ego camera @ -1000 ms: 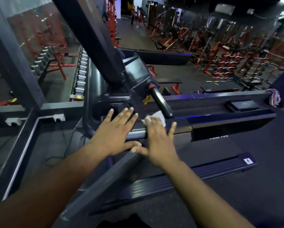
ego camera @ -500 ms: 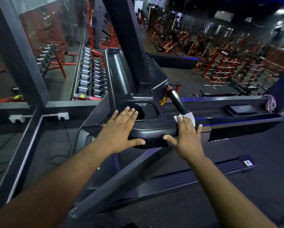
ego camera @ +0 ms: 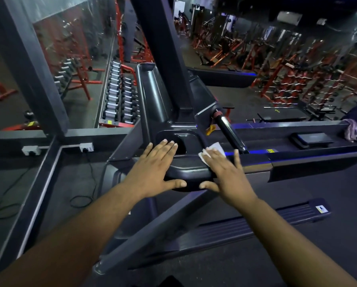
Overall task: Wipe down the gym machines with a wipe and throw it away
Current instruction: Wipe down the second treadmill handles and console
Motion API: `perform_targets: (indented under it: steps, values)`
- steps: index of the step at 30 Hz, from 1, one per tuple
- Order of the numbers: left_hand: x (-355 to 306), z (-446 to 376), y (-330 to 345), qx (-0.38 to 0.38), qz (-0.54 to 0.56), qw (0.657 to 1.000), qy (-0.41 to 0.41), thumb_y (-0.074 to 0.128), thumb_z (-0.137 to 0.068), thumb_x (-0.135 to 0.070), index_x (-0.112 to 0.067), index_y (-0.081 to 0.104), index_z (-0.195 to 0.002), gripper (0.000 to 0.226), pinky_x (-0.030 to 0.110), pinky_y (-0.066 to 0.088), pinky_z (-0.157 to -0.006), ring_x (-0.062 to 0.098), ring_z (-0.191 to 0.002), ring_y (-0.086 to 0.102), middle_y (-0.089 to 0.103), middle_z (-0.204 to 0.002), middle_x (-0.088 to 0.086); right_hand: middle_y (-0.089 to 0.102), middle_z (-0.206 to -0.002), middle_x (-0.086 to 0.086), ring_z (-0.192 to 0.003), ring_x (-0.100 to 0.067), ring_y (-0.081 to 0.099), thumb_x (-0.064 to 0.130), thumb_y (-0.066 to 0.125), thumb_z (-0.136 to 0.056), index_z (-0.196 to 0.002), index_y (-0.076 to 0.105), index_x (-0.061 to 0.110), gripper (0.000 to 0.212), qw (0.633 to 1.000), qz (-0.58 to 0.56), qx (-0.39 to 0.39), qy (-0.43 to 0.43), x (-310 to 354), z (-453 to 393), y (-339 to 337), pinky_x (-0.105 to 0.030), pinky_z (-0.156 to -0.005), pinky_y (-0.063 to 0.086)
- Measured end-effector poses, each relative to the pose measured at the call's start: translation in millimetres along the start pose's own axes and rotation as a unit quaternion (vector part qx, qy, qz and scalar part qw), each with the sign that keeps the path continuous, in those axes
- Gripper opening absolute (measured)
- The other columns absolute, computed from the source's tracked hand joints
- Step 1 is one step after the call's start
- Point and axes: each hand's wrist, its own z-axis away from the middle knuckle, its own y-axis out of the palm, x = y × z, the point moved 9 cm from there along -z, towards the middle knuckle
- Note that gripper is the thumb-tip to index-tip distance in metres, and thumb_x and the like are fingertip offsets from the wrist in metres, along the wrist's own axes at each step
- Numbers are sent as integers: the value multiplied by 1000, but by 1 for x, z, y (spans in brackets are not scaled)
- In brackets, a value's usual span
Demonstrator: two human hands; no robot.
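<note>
Right now your right hand [ego camera: 229, 172] is the working grip: fingers flat and straight, pressing the wipe [ego camera: 211, 151] onto the treadmill console's front ledge [ego camera: 191, 169]. Only a white crumpled corner shows, past the fingertips. The ledge's long axis runs left-right, unwiped stretch likely toward your left hand [ego camera: 155, 168], which rests flat and open on the console, holding nothing, just beside the cup recess [ego camera: 181, 145]. Sweep left along that axis.

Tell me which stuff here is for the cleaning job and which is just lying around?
For the job:
- white wipe, pressed flat under the right hand
- treadmill console
- left hand, resting on the console

Just around:
- dumbbell rack
- pink cloth
- wall sockets
</note>
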Motion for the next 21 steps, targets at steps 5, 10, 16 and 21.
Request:
perform_targets:
  steps: [5, 10, 16, 21]
  values:
    - [1, 0, -1, -15, 9, 1000, -6, 15, -77, -93, -18, -3, -164, 116, 39, -8, -128, 13, -158, -9, -3, -173, -3, 31, -163, -2, -151, -20, 26, 75, 35, -91, -156, 38, 24, 82, 999, 15, -48, -18, 42, -6, 6, -67, -121, 0]
    - [2, 2, 0, -19, 28, 999, 5, 8, -78, -96, -20, -3, -165, 116, 36, -10, -127, 8, -157, -15, -10, -171, -7, 48, -141, 4, -133, -19, 44, 69, 20, -101, -153, 43, 25, 71, 997, -18, -39, -68, 56, -11, 2, -67, -120, 13]
    - [24, -9, -5, 11, 64, 998, -1, 17, -70, -104, -25, -12, -163, 126, 37, -14, -127, 2, -151, -30, -25, -168, -10, 33, -163, -3, -152, -19, 28, 92, 29, -80, -159, 30, 18, 108, 999, 38, -4, -38, 21, 26, 7, -65, -122, 8]
    - [39, -29, -9, 52, 72, 996, 8, 31, -63, -106, -27, -19, -162, 136, 35, -18, -124, 3, -149, -34, -29, -166, -10, -2, -171, 2, -157, -10, -6, 107, 4, -57, -164, 4, 21, 138, 990, -40, 115, 69, 5, -17, 8, -49, -125, -11]
